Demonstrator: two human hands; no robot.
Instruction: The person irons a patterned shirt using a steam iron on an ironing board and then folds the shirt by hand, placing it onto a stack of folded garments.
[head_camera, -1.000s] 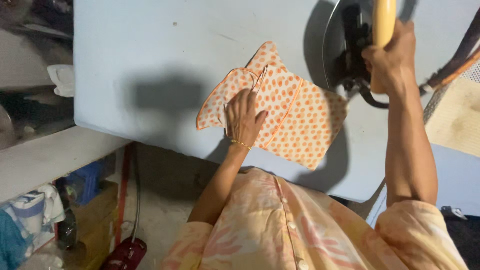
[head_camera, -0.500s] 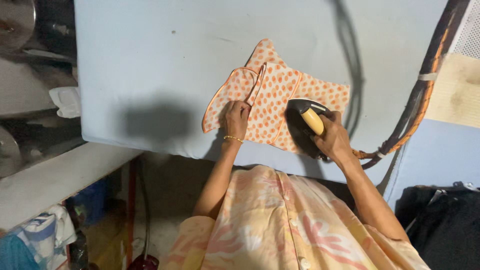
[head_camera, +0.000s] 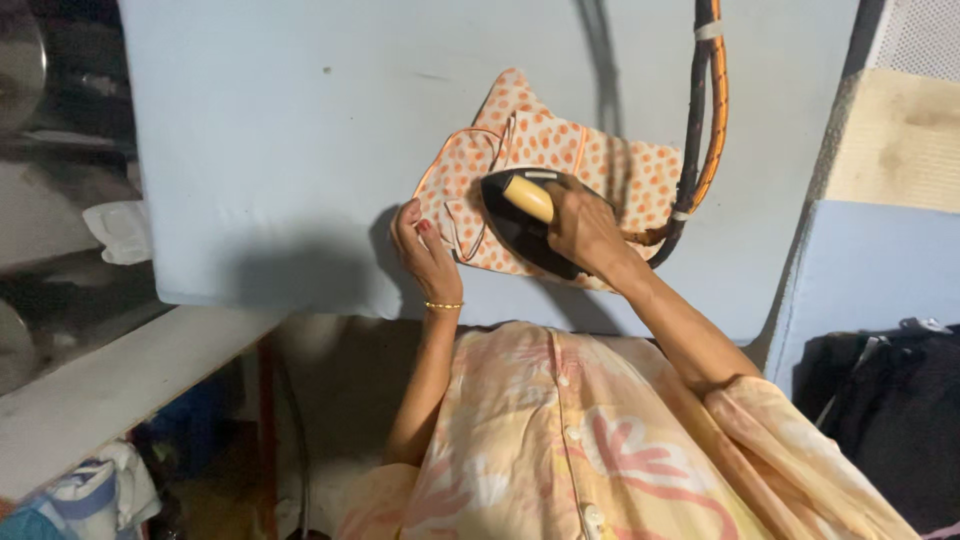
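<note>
Near the front edge of the pale blue padded ironing board (head_camera: 300, 150) lies one small orange-dotted cloth garment (head_camera: 600, 170), with one black iron with a yellow handle (head_camera: 520, 215) resting on it. Two hands are at work. The right hand (head_camera: 585, 230) is wrapped tight around the iron's handle; the left hand (head_camera: 425, 250) lies flat with fingers spread, pressing the garment's left edge and holding nothing. One orange-and-black cord (head_camera: 705, 120) runs up toward the board's far edge — its top is cut off. The iron's sole is hidden, and much of the garment's middle sits under iron and hand. Half a second earlier the iron stood nearer the garment's right side — it now sits further left, and the left hand has slid off to the cloth's edge.
</note>
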